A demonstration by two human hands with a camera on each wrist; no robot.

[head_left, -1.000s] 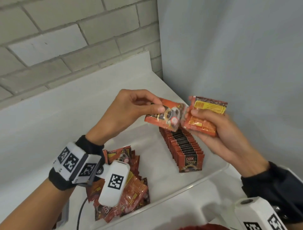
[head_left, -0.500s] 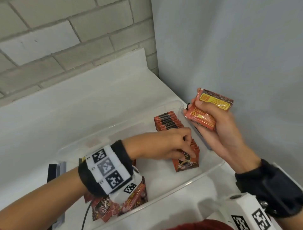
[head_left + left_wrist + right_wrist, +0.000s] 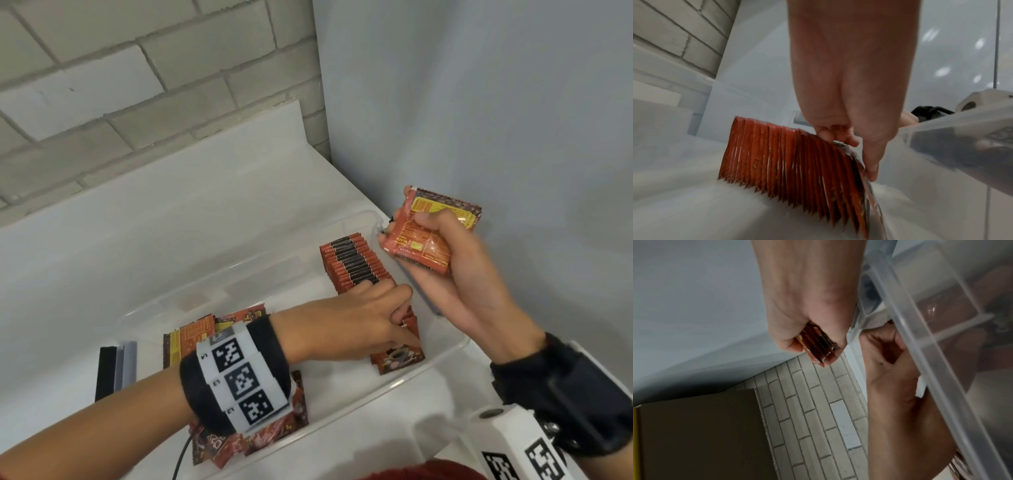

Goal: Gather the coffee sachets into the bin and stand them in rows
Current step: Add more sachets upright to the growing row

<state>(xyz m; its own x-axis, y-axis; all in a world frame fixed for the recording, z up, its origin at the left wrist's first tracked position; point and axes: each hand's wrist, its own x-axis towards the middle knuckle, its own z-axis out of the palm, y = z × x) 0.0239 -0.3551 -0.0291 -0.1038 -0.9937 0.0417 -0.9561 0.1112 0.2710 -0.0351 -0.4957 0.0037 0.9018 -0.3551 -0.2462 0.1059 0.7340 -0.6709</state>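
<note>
Head view: inside the clear bin (image 3: 445, 356), the left hand (image 3: 359, 322) pinches the front sachet of one standing row (image 3: 356, 263); a loose pile (image 3: 274, 431) remains unsorted. Left wrist: fingers (image 3: 871, 165) grip that front sachet. Right wrist: the right hand (image 3: 807, 331) clasps a spare stack (image 3: 818, 345).

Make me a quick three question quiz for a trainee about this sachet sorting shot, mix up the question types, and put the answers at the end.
1. True or false: the right hand is empty.
2. Multiple choice: where is the left hand? A) on the loose pile of sachets; B) at the near end of the standing row of sachets; C) on the rim of the clear bin.
3. Short answer: how do the sachets in the row stand?

Key
1. False: it grips a small stack of sachets, held above the bin's right side.
2. B: its fingers and thumb are at the nearest sachets.
3. On edge, packed face to face, leaning slightly in the left wrist view.
</note>
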